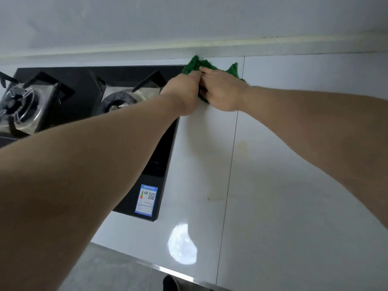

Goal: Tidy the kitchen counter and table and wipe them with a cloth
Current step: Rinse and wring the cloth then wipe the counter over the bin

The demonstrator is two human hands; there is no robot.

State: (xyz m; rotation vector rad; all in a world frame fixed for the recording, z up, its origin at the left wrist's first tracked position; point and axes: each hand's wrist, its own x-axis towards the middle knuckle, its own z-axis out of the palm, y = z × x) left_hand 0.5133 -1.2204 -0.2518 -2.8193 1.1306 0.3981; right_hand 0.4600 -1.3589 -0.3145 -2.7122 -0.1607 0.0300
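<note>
Fingers [206, 70] of left hand [182, 93], right hand [222, 91] grip crumpled green cloth [196, 63].

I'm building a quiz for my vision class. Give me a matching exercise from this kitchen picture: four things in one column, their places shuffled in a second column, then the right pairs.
Things
1. green cloth
2. gas hob
3. blue label
4. yellowish stain

Places
A. on the near right corner of the hob's black glass
B. on the white counter, right of the hob
C. set into the counter, on the left of the picture
D. gripped by the left hand and right hand at the counter's back edge

Pairs: 1-D, 2-C, 3-A, 4-B
</note>
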